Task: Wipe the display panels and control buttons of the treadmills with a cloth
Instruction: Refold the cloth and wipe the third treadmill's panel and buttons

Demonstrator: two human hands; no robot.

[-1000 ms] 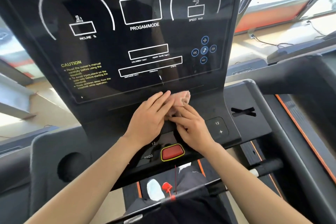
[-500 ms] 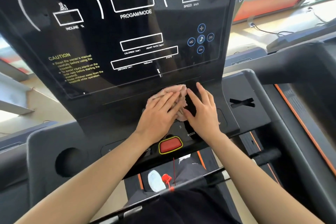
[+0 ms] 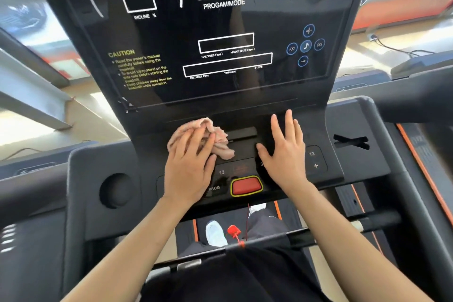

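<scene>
A black treadmill display panel (image 3: 220,32) with white outlines and blue media buttons fills the upper view. Below it lies the control button strip (image 3: 316,159) with a red stop button (image 3: 246,185). My left hand (image 3: 188,167) presses flat, fingers straight, on a crumpled pink cloth (image 3: 221,144) at the left of the strip. My right hand (image 3: 284,152) rests flat with spread fingers on the console to the right of the cloth, apart from it and holding nothing.
A round cup holder (image 3: 116,190) sits in the left console wing and a taped X (image 3: 350,141) on the right wing. A red safety clip (image 3: 234,231) hangs on a cord below. Black handrails (image 3: 416,91) flank the console; a neighbouring treadmill stands at right.
My hands have separated: the left slid left with the cloth under it, and the right came off the cloth and moved right onto the console. The view tilted down slightly.
</scene>
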